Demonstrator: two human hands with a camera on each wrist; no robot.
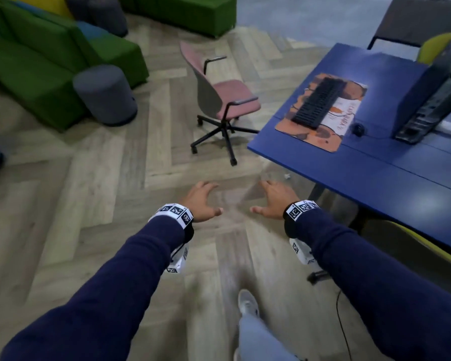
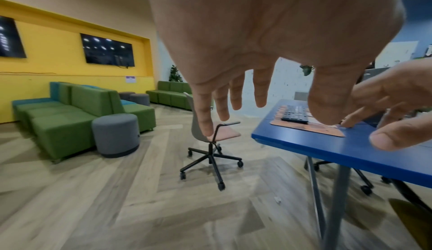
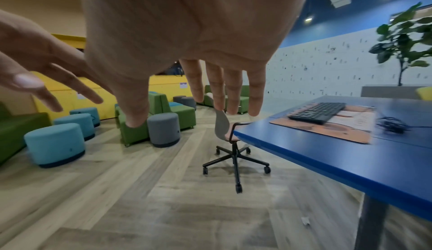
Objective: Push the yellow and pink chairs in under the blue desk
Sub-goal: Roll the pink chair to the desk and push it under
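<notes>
The pink chair (image 1: 220,97) (image 2: 210,134) (image 3: 224,124) on black castors stands out on the wood floor, left of the blue desk (image 1: 375,165) (image 2: 315,143) (image 3: 339,152), its seat facing the desk. A yellow chair (image 1: 414,246) (image 2: 411,217) sits tucked under the desk's near end at lower right. My left hand (image 1: 201,201) (image 2: 233,97) and right hand (image 1: 271,198) (image 3: 222,97) hover side by side above the floor, fingers spread, holding nothing, well short of the pink chair.
Green sofas (image 1: 50,61) and a grey pouf (image 1: 106,95) stand to the left. The desk carries a keyboard (image 1: 315,102) on a mat, a mouse (image 1: 358,129) and a dark computer case (image 1: 432,108). Another yellow chair back (image 1: 438,46) shows beyond the desk. Teal poufs (image 3: 54,143) sit at far left.
</notes>
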